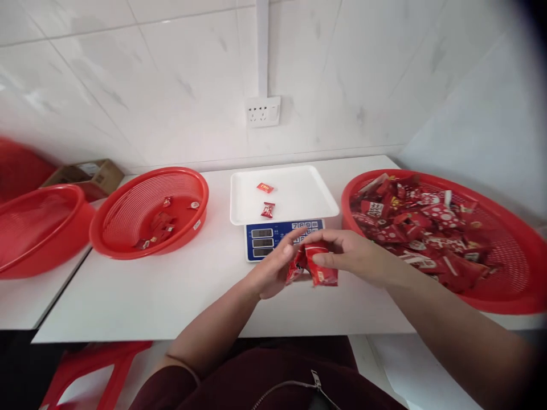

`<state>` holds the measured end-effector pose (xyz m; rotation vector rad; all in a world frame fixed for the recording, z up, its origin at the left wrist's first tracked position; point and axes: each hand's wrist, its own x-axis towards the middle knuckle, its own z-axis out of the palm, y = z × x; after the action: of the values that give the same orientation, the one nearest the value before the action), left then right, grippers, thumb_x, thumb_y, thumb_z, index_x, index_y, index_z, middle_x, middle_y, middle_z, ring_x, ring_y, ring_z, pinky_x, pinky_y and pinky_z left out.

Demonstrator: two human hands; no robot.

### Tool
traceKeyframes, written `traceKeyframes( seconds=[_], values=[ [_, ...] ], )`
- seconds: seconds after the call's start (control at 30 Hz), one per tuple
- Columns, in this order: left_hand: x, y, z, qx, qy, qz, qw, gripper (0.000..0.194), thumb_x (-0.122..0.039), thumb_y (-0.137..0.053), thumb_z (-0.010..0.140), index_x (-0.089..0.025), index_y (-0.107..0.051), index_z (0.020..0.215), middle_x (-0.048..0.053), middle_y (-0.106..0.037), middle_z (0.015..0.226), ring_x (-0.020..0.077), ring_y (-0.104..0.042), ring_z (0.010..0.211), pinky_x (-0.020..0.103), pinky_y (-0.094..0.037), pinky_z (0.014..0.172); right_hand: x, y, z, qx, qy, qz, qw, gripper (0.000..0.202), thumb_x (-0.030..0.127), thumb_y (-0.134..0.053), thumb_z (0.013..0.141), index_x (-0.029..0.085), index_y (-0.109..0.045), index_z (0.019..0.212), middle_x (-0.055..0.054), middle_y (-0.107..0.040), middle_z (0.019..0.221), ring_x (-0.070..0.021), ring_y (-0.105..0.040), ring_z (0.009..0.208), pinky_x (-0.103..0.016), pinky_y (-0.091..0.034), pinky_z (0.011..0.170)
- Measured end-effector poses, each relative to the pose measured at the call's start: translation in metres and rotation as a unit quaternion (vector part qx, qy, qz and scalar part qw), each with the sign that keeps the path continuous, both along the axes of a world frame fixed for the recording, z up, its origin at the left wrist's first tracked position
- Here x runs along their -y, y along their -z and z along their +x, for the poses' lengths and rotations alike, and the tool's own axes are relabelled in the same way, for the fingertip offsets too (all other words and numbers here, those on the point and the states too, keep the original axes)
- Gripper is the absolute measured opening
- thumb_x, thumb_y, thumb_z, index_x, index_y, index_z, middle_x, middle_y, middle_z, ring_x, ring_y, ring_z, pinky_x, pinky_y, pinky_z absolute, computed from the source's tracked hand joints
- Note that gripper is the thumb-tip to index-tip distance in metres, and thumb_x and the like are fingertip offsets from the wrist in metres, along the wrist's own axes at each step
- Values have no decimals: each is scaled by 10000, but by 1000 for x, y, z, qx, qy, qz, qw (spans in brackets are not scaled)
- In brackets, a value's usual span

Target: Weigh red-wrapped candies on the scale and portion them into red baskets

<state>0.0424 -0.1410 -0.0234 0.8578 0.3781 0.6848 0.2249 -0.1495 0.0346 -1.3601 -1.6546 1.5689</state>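
Both hands meet in front of the blue keypad of a scale [252, 254]. My right hand [348, 253] grips a red packet [325, 275], thumb across its face. Fingers of my left hand [276, 265] curl round another red wrapped piece [294, 270], partly hidden between the hands. On the scale's white tray [299, 196] lie two small wrapped pieces, a bright red one [265, 187] and a darker red one [268, 210]. To the right, a big red basket [523, 250] holds a heap of red packets [427, 222].
Left of the scale, a red basket [123, 219] holds several small red packets [162, 223]. Another red basket [43, 228] and a cardboard box [106, 177] stand farther left. A power socket [263, 111] is on the wall. A red stool [92, 364] shows below the table.
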Motion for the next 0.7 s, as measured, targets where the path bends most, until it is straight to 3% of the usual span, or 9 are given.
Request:
traceKeyframes(
  seconds=[0.1,0.2,0.33,0.5,0.6,0.7],
  values=[
    [5,7,-5,4,24,-64,998,563,-371,-697,740,-247,-463,1236,112,-583,1188,324,-534,1129,535,-457,859,-5,17,-19,-6,35,40,999,409,426,-616,773,247,-558,1136,-45,-646,1086,-225,-614,986,-355,-531,805],
    [8,12,-10,0,-65,-101,993,379,-295,-645,789,-203,-530,1138,80,-642,1056,267,-617,993,453,-492,823,-7,27,-25,18,63,81,995,464,421,-615,776,266,-520,1203,-44,-610,1187,-230,-580,1071,-368,-503,880],
    [10,14,-13,-6,-138,-137,981,332,-263,-610,813,-193,-538,1130,61,-666,1008,223,-655,902,382,-510,783,-7,29,-27,73,60,108,990,489,413,-604,779,278,-521,1242,-38,-596,1235,-247,-551,1130,-384,-472,931],
    [12,18,-16,7,-201,-167,965,295,-312,-579,842,-199,-535,1111,57,-668,1023,233,-650,938,396,-500,804,-13,25,-27,116,87,145,979,328,457,-582,783,267,-639,1044,-29,-689,1040,-252,-634,945,-392,-518,833],
    [14,23,-21,-7,-229,-176,957,270,-324,-573,845,-172,-548,1067,76,-674,1007,215,-658,889,376,-504,781,-31,26,-26,77,155,150,973,324,503,-578,777,232,-645,941,-33,-707,892,-231,-658,823,-363,-552,748],
    [18,30,-25,-30,-217,-173,960,268,-337,-574,839,-150,-562,1030,95,-685,969,182,-662,788,326,-510,714,-60,31,-27,22,229,151,961,375,507,-533,811,207,-621,1017,-54,-698,971,-226,-671,856,-363,-553,785]
  ],
)
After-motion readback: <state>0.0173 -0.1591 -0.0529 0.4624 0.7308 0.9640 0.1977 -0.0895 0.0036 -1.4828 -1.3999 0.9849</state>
